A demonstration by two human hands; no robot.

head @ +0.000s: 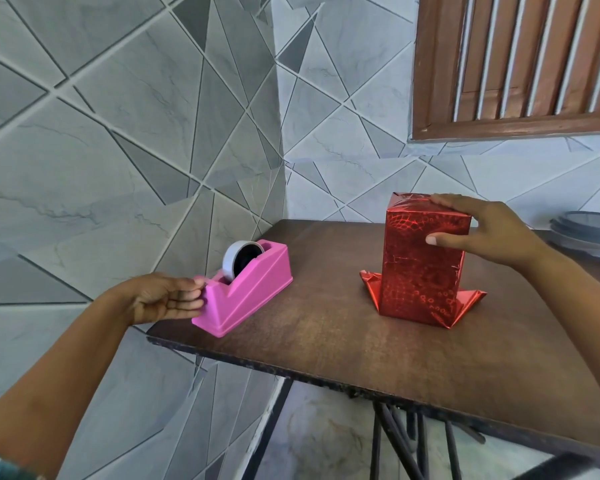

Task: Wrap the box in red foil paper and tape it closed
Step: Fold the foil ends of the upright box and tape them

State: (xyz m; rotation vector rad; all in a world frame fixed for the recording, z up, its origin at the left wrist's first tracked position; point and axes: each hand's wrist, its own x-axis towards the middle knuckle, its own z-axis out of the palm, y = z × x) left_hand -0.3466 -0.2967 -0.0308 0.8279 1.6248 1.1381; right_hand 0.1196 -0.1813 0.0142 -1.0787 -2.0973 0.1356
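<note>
Glossy crinkled red foil paper (423, 268) (patterned), smooth pink plastic dispenser (250, 289), matt wooden table (343, 341).

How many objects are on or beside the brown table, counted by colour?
Pink: 1, pink plastic tape dispenser
White: 1, white tape roll in it
Red: 1, red foil-wrapped box
Grey: 1, grey lidded plastic container
Total: 4
</note>
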